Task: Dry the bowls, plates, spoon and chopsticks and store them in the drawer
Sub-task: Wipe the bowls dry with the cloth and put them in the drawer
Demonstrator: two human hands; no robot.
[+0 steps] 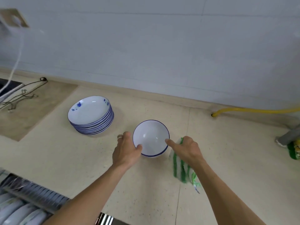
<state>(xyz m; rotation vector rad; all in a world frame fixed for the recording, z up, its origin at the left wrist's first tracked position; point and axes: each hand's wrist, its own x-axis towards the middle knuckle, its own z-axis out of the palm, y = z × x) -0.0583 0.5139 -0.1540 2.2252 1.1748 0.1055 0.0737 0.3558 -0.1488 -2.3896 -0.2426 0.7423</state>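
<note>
A white bowl with a blue rim (151, 137) sits on top of other stacked bowls on the beige counter (227, 151). My left hand (125, 151) grips its left rim, thumb inside the bowl. My right hand (186, 147) holds a green-and-white striped cloth (182, 169) that hangs below it, and its thumb touches the bowl's right rim. A stack of several white plates with blue flowers (90, 115) stands to the left of the bowl.
An open drawer with a wire rack holding several plates and bowls (24, 203) is at the bottom left. A yellow hose (243, 109) runs along the wall at the right. A grey object and a green sponge (293, 150) lie at the right edge. Wire hooks (21, 95) lie far left.
</note>
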